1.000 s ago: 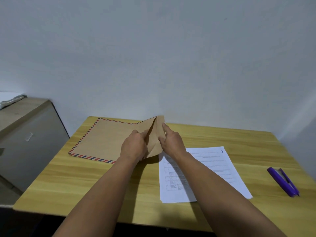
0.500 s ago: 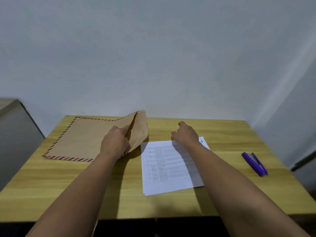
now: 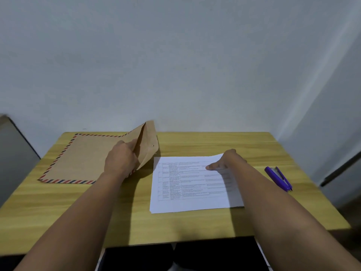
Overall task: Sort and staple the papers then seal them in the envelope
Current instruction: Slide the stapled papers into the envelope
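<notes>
A brown envelope (image 3: 84,157) with a red-and-blue striped border lies flat on the left of the wooden table (image 3: 58,208). My left hand (image 3: 120,160) grips its right end and holds the flap up, tilted. A stack of white printed papers (image 3: 187,184) lies just right of the envelope. My right hand (image 3: 224,160) pinches the papers' far right corner, thumb on top, and that corner is slightly lifted. A purple stapler (image 3: 278,178) lies on the table to the right of the papers, untouched.
A pale wall rises directly behind the table's far edge. A grey cabinet (image 3: 13,153) stands at the left of the table. The table's near edge runs just above my lap, and its right edge lies close past the stapler.
My right hand left the envelope flap, moved right and took hold of the papers' far right corner. My left hand kept the flap raised. The camera view shifted to the right.
</notes>
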Demonstrator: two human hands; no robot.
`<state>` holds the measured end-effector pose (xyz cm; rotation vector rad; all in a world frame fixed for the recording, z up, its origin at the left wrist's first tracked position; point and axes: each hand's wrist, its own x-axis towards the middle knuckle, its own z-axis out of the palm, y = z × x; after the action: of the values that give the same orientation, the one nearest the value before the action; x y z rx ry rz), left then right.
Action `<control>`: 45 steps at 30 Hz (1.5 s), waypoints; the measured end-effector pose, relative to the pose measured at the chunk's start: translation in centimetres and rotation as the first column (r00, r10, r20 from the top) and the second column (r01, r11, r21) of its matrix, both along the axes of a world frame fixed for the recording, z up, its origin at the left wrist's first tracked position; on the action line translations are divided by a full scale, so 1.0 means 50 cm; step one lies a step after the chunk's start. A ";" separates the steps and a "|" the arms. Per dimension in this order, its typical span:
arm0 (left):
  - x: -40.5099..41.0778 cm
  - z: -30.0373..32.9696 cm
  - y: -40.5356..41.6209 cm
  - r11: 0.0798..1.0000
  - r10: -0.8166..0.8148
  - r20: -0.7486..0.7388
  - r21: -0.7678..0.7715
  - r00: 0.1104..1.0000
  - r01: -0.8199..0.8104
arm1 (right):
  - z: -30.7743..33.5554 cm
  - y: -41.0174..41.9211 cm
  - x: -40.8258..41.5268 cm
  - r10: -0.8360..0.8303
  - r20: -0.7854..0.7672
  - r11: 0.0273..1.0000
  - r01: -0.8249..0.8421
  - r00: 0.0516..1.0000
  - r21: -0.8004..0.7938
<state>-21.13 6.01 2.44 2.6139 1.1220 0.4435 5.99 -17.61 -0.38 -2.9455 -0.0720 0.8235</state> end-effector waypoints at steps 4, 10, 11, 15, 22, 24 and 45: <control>-0.001 0.003 -0.007 1.000 0.006 -0.002 -0.010 1.000 -0.006 | -0.015 -0.004 0.017 0.022 -0.046 1.000 -0.022 0.999 -0.001; -0.004 0.011 -0.009 0.999 0.008 0.035 -0.045 0.999 -0.006 | 0.037 -0.019 -0.006 0.069 0.063 0.989 -0.076 0.996 0.127; -0.007 0.013 -0.008 0.999 0.010 0.039 -0.051 0.999 -0.008 | 0.048 -0.022 -0.003 0.120 0.078 0.979 -0.131 0.990 0.155; -0.019 0.017 -0.008 0.998 0.002 0.069 -0.070 0.998 0.003 | 0.071 -0.034 0.040 0.168 0.275 0.833 -0.285 0.947 0.474; -0.022 0.003 -0.007 0.998 0.000 0.080 -0.070 0.997 0.006 | 0.272 -0.025 -0.028 0.076 0.502 0.597 -0.442 0.862 0.670; -0.019 -0.004 -0.011 0.998 -0.010 0.065 -0.054 0.998 0.014 | 0.323 -0.010 -0.032 0.058 0.532 0.581 -0.462 0.845 0.670; 0.002 -0.034 -0.007 1.000 -0.006 -0.002 0.019 1.000 0.006 | 0.359 0.090 -0.045 0.070 0.558 0.503 -0.512 0.827 0.696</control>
<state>-21.04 5.68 0.73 2.6334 1.1158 0.4526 3.72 -13.09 17.59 -2.1016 -0.8051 -0.0185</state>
